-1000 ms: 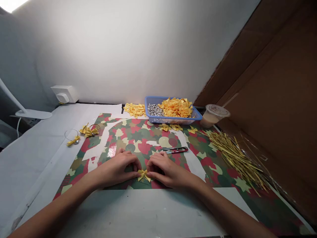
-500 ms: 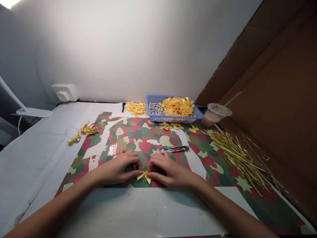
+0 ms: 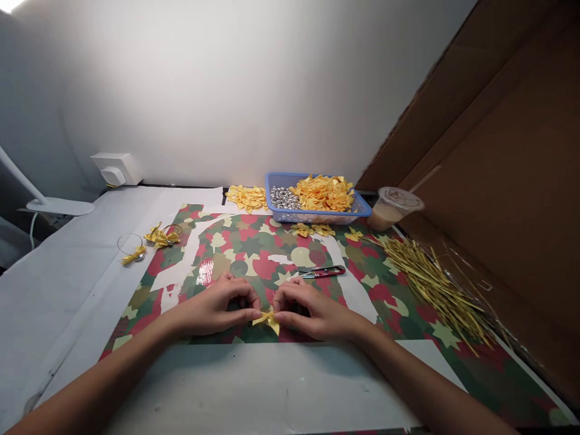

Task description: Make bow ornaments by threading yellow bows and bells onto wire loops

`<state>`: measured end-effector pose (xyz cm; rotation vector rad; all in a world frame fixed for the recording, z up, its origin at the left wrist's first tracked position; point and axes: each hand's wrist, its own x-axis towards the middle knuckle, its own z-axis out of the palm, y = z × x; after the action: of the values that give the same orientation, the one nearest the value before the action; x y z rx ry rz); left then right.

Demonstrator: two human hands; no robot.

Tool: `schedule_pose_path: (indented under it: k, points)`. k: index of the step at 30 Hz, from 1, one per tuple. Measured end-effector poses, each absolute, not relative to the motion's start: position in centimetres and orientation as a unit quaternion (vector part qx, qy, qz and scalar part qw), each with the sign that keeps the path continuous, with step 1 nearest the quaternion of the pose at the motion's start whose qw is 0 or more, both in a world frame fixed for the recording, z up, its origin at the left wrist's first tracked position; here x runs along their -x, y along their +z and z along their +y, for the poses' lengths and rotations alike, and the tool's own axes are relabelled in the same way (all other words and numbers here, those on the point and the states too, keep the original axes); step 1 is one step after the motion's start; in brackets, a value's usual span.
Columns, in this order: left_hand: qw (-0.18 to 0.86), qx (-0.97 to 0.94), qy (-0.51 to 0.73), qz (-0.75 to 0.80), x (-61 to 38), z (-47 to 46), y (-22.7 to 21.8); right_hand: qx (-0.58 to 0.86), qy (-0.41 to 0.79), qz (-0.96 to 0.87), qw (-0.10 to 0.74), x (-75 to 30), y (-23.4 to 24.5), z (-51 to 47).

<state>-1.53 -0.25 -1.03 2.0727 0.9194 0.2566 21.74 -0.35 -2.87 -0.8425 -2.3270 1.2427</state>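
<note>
A small yellow ribbon bow (image 3: 269,321) is held between my two hands near the front of the patterned sheet (image 3: 254,244). My left hand (image 3: 226,307) pinches its left side between thumb and forefinger. On the right side, the thumb and forefinger of my right hand (image 3: 309,308) pinch it too. The bow's tails hang toward me, and its outer loops are partly covered by my fingertips. Just beyond my right hand lies a pair of thread snips (image 3: 321,272) with dark red handles.
A blue basket (image 3: 319,216) holds silver bells (image 3: 284,198) and yellow bows (image 3: 324,193); more bows (image 3: 247,198) are heaped beside it. To the right are a lidded drink cup (image 3: 393,208) and gold ties (image 3: 435,290). Wire rings with bows (image 3: 162,236) lie left, near a lamp base (image 3: 61,206).
Both hands still pinch the bow. It has tilted slightly, its right tail shifting a little to the right, and my right hand has moved slightly rightward.
</note>
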Motion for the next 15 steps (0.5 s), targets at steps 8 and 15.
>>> schedule_pose_path:
  k: [8, 15]
  points:
    - [0.418, -0.828, 0.099, 0.36, 1.77, -0.23, -1.02, 0.287, 0.452, -0.824, 0.185, -21.83, -2.8, -0.32]
    - [0.389, -0.842, 0.079, 0.365, 1.23, -0.84, -0.96, 0.304, 0.446, -0.824, 0.174, -21.72, -2.72, -0.54]
